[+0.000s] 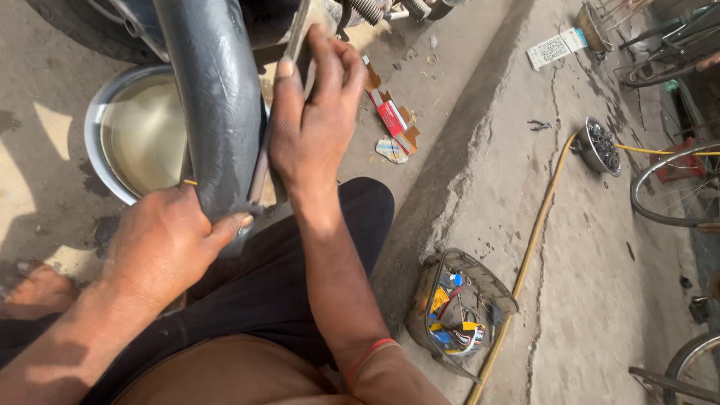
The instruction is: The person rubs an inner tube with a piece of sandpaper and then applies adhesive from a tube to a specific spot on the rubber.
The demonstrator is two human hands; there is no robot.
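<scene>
My left hand is wrapped around the lower end of a black rubber inner tube, thumb pressed on its right side, fingers closed tight on it. The tube runs up from that hand toward the top of the view, crossing in front of a metal basin filled with cloudy water on the floor. My right hand sits just right of the tube, higher up, fingers curled around a thin metal tool; I cannot tell exactly what kind it is. A red thread circles that wrist.

To the right, a torn red and white carton lies on the ground beside a raised concrete step. On the step I see a clear plastic tub of small colourful bits, a yellow hose running past it, and a small metal bowl of dark hardware. Bicycle wheels stand at the far right edge. A bare foot shows at lower left.
</scene>
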